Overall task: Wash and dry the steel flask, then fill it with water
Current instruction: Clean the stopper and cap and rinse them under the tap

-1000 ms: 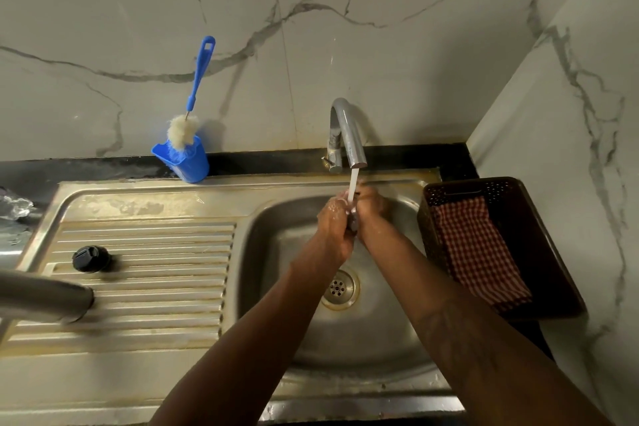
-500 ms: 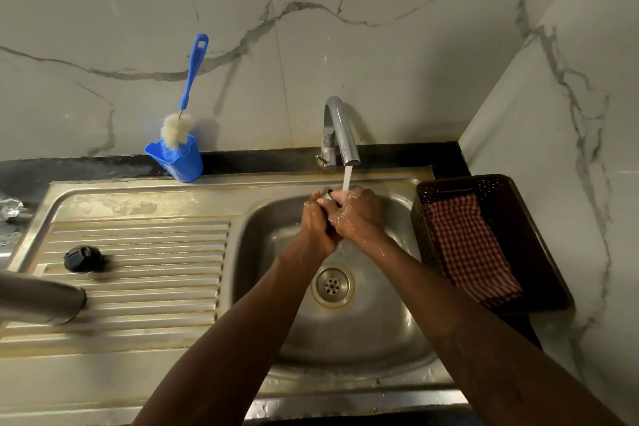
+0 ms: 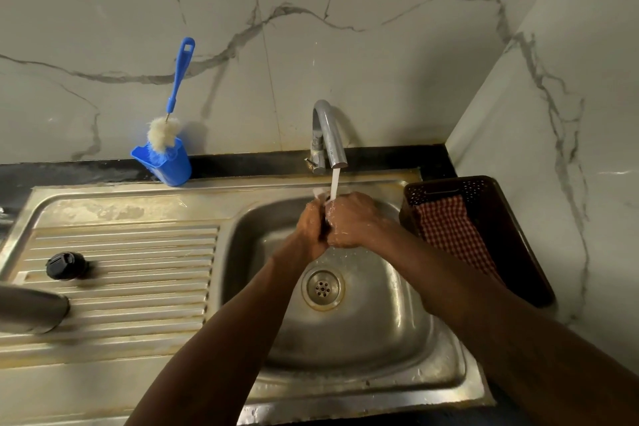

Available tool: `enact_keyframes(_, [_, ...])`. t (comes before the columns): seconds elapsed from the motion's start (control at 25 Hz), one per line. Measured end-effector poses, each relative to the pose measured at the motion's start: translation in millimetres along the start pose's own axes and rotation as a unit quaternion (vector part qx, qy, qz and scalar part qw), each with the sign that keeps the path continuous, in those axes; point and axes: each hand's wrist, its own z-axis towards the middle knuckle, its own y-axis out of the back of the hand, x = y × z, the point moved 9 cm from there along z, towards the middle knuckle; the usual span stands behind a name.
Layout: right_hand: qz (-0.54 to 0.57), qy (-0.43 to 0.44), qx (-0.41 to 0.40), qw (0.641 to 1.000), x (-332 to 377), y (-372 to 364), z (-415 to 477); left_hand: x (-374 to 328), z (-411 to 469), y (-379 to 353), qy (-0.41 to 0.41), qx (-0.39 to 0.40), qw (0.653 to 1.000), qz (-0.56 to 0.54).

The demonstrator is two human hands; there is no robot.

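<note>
Two hands at the sink basin (image 3: 397,322), pressed against each other under the water: left hand (image 3: 309,230) and right hand (image 3: 351,221), both wet, fingers curled in. A dark sliver shows between the palms; cannot tell whether either hand grips anything. One steel flask (image 3: 31,308) lies on its side at the left edge of the ribbed drainboard (image 3: 138,273), only partly in view, well apart from the hands. One black cap (image 3: 65,264) sits on the ribs just beyond it, not touching. One tap (image 3: 328,135) behind the basin, one thin stream of water (image 3: 334,185) falling onto the knuckles where the hands meet. One round drain (image 3: 322,284) in the basin floor, nearer the camera than the hands. One bottle brush (image 3: 179,76), blue handle, pale bristles down, stands in one blue holder (image 3: 171,164) at the back left rim against the marble wall. One dark perforated basket (image 3: 518,252) right of the basin, touching the side wall, with one red checked cloth (image 3: 453,235) draped inside.
</note>
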Motion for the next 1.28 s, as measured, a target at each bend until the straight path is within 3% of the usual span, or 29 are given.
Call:
enact_keyframes(0.08, [0.172, -0.105, 0.066, 0.977, -8.9, -9.9, 2.1, 3.1, -13.5, -13.9, 0.028, 0.023, 0.999, 0.014])
enact_keyframes(0.12, [0.345, -0.149, 0.110, 0.920, -10.8, -17.7, 3.5, 7.0, -14.4, -12.6, 0.042, 0.036, 0.998, 0.000])
enact_keyframes(0.16, [0.525, -0.186, 0.143, 0.818, -8.0, -25.0, 3.4, 6.0, -16.0, -4.5, 0.026, -0.012, 0.997, 0.066])
enact_keyframes(0.2, [0.619, -0.205, 0.138, 0.746, -6.7, -27.1, 5.1, 3.4, -14.9, 0.9, 0.000, -0.028, 0.996, 0.083])
enact_keyframes(0.24, [0.637, -0.212, 0.102, 0.734, -12.7, -26.2, 8.5, -0.5, -11.3, 3.6, -0.016, -0.017, 1.000, 0.021])
enact_keyframes(0.28, [0.573, -0.206, 0.052, 0.792, -20.6, -22.5, 11.7, -3.0, -11.2, 10.7, -0.033, 0.000, 0.998, -0.053])
enact_keyframes(0.32, [0.457, -0.171, 0.009, 0.873, -22.6, -17.2, 14.8, -2.8, -4.5, 14.4, -0.036, 0.023, 0.994, -0.100])
enact_keyframes(0.36, [0.331, -0.109, -0.020, 0.937, -17.8, -10.7, 15.0, -3.0, 1.6, 22.1, -0.033, 0.028, 0.994, -0.096])
enact_keyframes(0.4, [0.225, -0.022, -0.026, 0.974, -6.8, -9.9, 14.0, -3.2, 9.7, 17.3, -0.028, 0.043, 0.995, -0.080])
enact_keyframes(0.48, [0.102, 0.112, -0.013, 0.988, 7.0, -12.5, -0.2, 0.5, 16.1, 10.4, 0.004, 0.084, 0.996, 0.003])
enact_keyframes(0.6, [0.055, 0.154, -0.049, 0.985, 6.5, -3.9, -11.7, 2.6, 15.0, 18.8, 0.015, 0.024, 0.998, 0.062])
enact_keyframes(0.68, [0.032, 0.082, -0.051, 0.995, 7.8, -4.1, -6.1, -4.4, 13.0, 21.3, -0.011, -0.032, 0.998, 0.048])
enact_keyframes(0.76, [0.099, -0.068, 0.027, 0.992, -1.5, -17.6, 7.1, -6.3, 9.8, 2.3, -0.020, -0.021, 0.998, 0.054])
enact_keyframes(0.8, [0.224, -0.141, 0.060, 0.963, -7.2, -24.9, 10.5, -5.9, 4.8, -6.9, -0.021, 0.016, 0.999, 0.043])
enact_keyframes(0.84, [0.386, -0.200, 0.088, 0.896, -9.0, -30.7, 10.0, -6.8, -0.2, -8.2, -0.030, 0.018, 0.998, 0.044])
enact_keyframes(0.92, [0.669, -0.267, 0.115, 0.684, -4.3, -38.4, 2.1, -0.9, 4.4, -1.2, -0.002, -0.036, 0.994, 0.105])
enact_keyframes(0.96, [0.738, -0.280, 0.107, 0.604, -5.6, -41.9, 1.5, -0.7, 4.5, 0.3, 0.003, -0.033, 0.998, 0.052])
enact_keyframes(1.0, [0.773, -0.296, 0.083, 0.555, -11.2, -42.8, 0.9, -4.4, 1.6, 5.0, -0.025, -0.016, 1.000, -0.004])
enact_keyframes(1.04, [0.764, -0.317, 0.045, 0.560, -20.8, -46.3, 2.2, -5.4, 6.4, 9.4, -0.041, 0.000, 0.998, -0.043])
enact_keyframes(1.08, [0.706, -0.336, 0.000, 0.623, -33.5, -47.7, 2.1, -8.3, 7.1, 14.3, -0.058, 0.010, 0.996, -0.067])
enact_keyframes(1.12, [0.598, -0.329, -0.044, 0.730, -44.9, -43.0, 3.9, -10.1, 10.8, 12.5, -0.066, 0.013, 0.995, -0.070])
enact_keyframes(1.16, [0.474, -0.272, -0.066, 0.835, -45.6, -33.6, 9.6, -10.9, 13.6, 14.4, -0.066, 0.013, 0.996, -0.059])
enact_keyframes(1.2, [0.360, -0.167, -0.068, 0.915, -34.1, -26.6, 15.1, -12.6, 15.6, 13.2, -0.057, 0.011, 0.997, -0.041])
enact_keyframes(1.24, [0.272, -0.051, -0.054, 0.960, -18.4, -25.3, 14.0, -11.6, 18.0, 13.3, -0.040, 0.016, 0.999, -0.006])
enact_keyframes(1.28, [0.211, 0.038, -0.038, 0.976, -7.9, -26.1, 8.1, -10.0, 20.2, 16.3, -0.021, 0.024, 0.999, 0.044])
